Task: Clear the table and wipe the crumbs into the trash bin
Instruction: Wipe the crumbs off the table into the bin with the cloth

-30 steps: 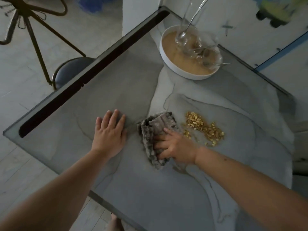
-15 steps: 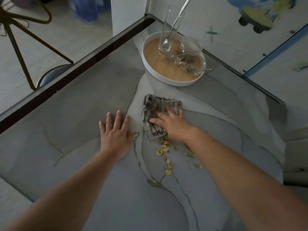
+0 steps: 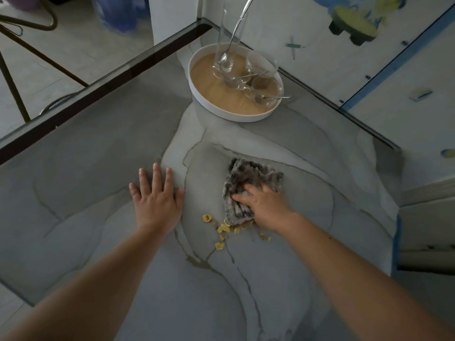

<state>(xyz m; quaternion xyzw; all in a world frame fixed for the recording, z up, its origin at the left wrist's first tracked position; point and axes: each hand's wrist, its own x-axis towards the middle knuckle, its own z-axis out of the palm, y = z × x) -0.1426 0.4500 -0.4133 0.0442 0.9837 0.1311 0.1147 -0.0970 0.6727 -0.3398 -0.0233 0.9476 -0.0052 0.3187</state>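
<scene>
smooth matt marble-look worktop (image 3: 123, 183) with grey veins; shaggy grey cloth (image 3: 248, 183); white tray (image 3: 204, 99) with wood-look base near the far edge, holding clear glasses (image 3: 263, 87).

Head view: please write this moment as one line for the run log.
left hand flat on table | right hand presses cloth | crumbs at cloth's near edge | glasses in tray
</scene>
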